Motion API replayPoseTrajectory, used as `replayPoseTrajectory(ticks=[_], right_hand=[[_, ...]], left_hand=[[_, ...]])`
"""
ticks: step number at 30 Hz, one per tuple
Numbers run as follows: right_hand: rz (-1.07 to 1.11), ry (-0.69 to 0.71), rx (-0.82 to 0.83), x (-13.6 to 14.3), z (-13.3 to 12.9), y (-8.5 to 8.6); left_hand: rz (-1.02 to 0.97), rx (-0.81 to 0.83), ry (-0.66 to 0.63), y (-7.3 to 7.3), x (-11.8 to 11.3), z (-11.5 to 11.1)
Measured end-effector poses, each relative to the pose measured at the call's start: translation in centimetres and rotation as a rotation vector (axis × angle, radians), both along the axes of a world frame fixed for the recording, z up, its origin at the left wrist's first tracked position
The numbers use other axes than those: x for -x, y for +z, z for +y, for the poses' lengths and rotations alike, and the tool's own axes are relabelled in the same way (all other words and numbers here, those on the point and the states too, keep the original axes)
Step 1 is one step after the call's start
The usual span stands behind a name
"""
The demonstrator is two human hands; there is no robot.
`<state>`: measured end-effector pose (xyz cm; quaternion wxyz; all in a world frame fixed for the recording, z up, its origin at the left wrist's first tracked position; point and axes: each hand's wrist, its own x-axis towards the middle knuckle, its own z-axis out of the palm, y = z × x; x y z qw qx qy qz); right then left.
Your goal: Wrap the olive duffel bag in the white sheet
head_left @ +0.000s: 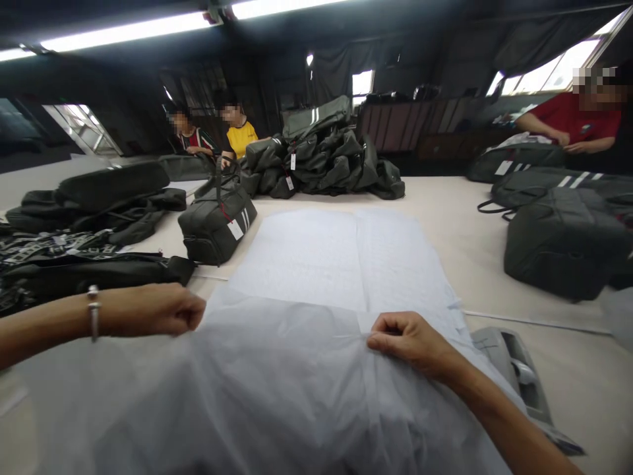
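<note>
A large translucent sheet point(277, 369) hangs across the front of the view, its top edge stretched between my two hands. My left hand point(173, 309) is closed on the sheet's left corner, with a metal bracelet at the wrist. My right hand point(405, 338) pinches the same edge right of centre, thumb against fingers. Beyond it, thin white sheets point(316, 257) lie flat on the pale table point(445, 218), partly covered by the raised sheet.
A dark bag with a tag point(217, 221) stands left of the sheets. Dark bags point(326, 158) are heaped at the back, more bags point(564, 237) at right, and straps and bags point(99, 264) at left. A grey plastic tool point(519, 369) lies near my right forearm. Three people work across the table.
</note>
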<state>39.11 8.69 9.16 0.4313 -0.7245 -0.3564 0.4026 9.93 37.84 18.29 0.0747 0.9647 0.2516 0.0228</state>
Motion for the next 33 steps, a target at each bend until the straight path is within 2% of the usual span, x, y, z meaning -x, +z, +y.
replayPoseTrajectory(ticks=[2, 3, 4, 6, 8, 10, 12, 14, 16, 19, 28, 33], right_hand=[[0.003, 0.0, -0.026, 0.0, 0.1, 0.1], [0.004, 0.005, -0.034, 0.0, 0.1, 0.1], [0.008, 0.009, -0.039, 0.0, 0.1, 0.1], [0.017, 0.008, -0.047, 0.1, 0.2, 0.1], [0.018, -0.004, -0.06, 0.2, 0.1, 0.3], [0.0, -0.016, -0.075, 0.5, -0.3, 0.7], [-0.043, -0.021, -0.08, 0.8, -1.0, 1.2], [-0.114, -0.02, -0.077, 1.2, -2.2, 1.9], [-0.191, -0.011, -0.061, 1.4, -3.2, 2.5], [-0.252, -0.004, -0.031, 1.4, -3.9, 2.7], [-0.084, 0.011, 0.006, 0.0, -1.1, -0.4], [-0.111, 0.042, 0.071, -0.2, -0.9, -0.2]], left_hand=[[0.069, -0.186, -0.015, 2.5, -1.4, 0.6], [0.05, -0.258, -0.005, 3.4, -2.1, 0.1], [-0.006, -0.27, 0.001, 4.0, -3.0, -0.9], [-0.123, -0.113, -0.075, 3.7, -5.2, -4.2], [-0.13, 0.217, -0.32, 2.0, -8.1, -8.2], [-0.101, 0.398, -0.533, -0.6, -11.1, -11.5], [-0.032, 0.463, -0.626, -3.1, -13.6, -13.4], [0.014, 0.466, -0.636, -5.2, -14.9, -13.9], [0.009, 0.459, -0.612, -6.5, -14.9, -13.7], [-0.031, 0.466, -0.581, -7.2, -14.0, -13.4], [0.029, 0.507, -0.503, -5.7, -13.2, -13.2], [-0.01, 0.324, -0.419, -4.8, -12.1, -13.3]])
